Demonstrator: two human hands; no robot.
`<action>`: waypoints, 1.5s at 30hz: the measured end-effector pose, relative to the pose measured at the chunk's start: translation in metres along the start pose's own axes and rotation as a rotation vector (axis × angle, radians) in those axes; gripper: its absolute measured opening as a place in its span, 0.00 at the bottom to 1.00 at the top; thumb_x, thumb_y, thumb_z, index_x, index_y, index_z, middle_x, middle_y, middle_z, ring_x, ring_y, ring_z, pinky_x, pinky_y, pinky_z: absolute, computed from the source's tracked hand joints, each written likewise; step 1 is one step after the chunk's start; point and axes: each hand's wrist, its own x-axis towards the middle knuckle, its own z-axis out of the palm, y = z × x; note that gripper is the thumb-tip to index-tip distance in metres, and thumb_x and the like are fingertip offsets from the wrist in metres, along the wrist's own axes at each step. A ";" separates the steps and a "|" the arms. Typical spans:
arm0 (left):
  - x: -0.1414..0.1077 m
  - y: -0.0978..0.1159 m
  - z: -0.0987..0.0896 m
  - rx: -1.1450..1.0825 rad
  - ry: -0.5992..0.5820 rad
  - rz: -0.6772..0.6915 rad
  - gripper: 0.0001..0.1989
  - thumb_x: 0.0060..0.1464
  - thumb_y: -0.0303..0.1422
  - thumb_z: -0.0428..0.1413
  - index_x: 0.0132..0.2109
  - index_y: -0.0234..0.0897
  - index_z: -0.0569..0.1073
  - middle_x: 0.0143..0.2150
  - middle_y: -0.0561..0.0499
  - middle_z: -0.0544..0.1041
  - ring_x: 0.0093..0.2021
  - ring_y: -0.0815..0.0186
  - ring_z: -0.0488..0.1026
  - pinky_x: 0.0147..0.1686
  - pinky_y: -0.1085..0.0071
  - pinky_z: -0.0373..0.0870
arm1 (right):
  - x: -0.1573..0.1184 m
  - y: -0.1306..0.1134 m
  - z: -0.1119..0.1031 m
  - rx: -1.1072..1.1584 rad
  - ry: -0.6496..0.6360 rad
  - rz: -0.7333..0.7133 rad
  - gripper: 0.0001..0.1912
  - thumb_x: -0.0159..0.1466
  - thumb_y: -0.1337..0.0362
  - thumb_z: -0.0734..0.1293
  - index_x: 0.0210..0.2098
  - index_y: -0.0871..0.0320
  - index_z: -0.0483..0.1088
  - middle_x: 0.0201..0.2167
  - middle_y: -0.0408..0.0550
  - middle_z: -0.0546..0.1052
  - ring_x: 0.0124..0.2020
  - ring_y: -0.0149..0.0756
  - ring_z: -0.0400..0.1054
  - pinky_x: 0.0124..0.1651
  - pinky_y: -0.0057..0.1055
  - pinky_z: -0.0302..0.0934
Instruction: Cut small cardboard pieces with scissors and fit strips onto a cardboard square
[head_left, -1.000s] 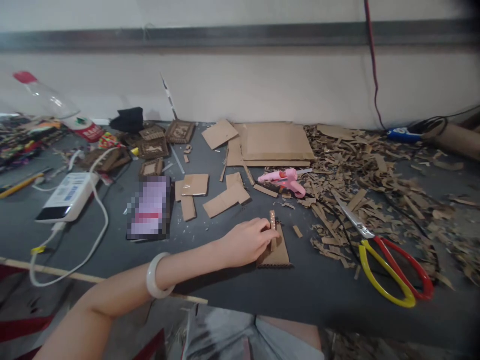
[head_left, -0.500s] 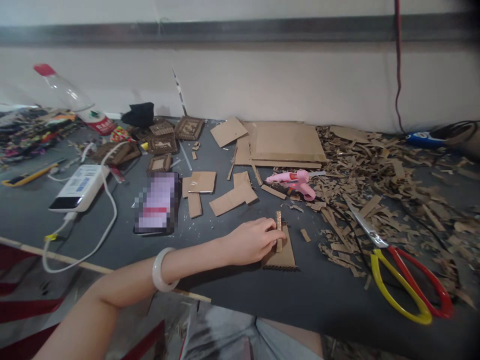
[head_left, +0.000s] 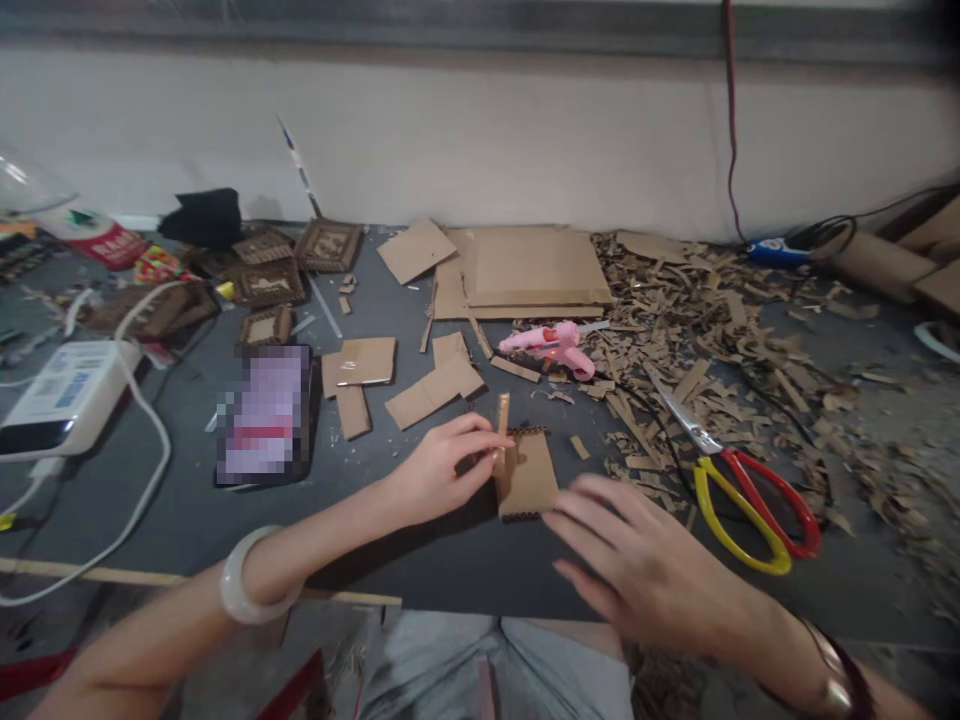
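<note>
My left hand point(head_left: 450, 468) pinches a narrow cardboard strip point(head_left: 503, 408) between thumb and fingers. The strip is at the left side of a small cardboard piece point(head_left: 529, 476) with corrugated edges, lying near the table's front. Whether the strip touches that piece is hidden by my fingertips. My right hand point(head_left: 626, 560), a little blurred, is at the piece's lower right corner with its fingers apart and nothing in them. Beyond the small piece lies a pink glue gun point(head_left: 551, 343) with a small red-orange light on it.
Scissors point(head_left: 720, 470) with red and yellow handles lie right, beside heaped cardboard scraps point(head_left: 675, 310). Cut cardboard pieces point(head_left: 427, 392) and a phone point(head_left: 268, 415) are left. Larger cardboard sheets point(head_left: 536, 265) lie at the back. A cabled white power bank point(head_left: 71, 395) sits far left.
My right hand has come into view from the right, reaching the small cardboard piece. My left hand still pinches the strip. The whole view has shifted toward the right.
</note>
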 end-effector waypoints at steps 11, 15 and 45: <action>0.008 -0.014 -0.005 -0.184 0.148 -0.261 0.08 0.53 0.31 0.51 0.38 0.34 0.73 0.37 0.49 0.73 0.33 0.70 0.74 0.33 0.75 0.74 | 0.048 -0.003 0.045 0.158 0.075 -0.028 0.15 0.67 0.62 0.57 0.48 0.65 0.64 0.41 0.54 0.75 0.42 0.39 0.70 0.42 0.33 0.69; 0.008 -0.022 -0.005 -0.183 0.171 -0.272 0.13 0.52 0.30 0.52 0.45 0.35 0.70 0.39 0.49 0.75 0.34 0.70 0.74 0.36 0.73 0.74 | 0.056 0.013 0.042 0.125 0.232 0.036 0.12 0.66 0.67 0.55 0.42 0.63 0.67 0.40 0.55 0.74 0.43 0.40 0.69 0.46 0.37 0.66; 0.004 -0.028 -0.007 0.107 0.088 -0.134 0.10 0.56 0.30 0.50 0.40 0.34 0.76 0.39 0.47 0.80 0.39 0.64 0.77 0.40 0.68 0.73 | 0.053 0.035 0.049 0.262 0.047 0.488 0.27 0.62 0.62 0.57 0.59 0.67 0.56 0.21 0.43 0.72 0.22 0.33 0.67 0.28 0.28 0.59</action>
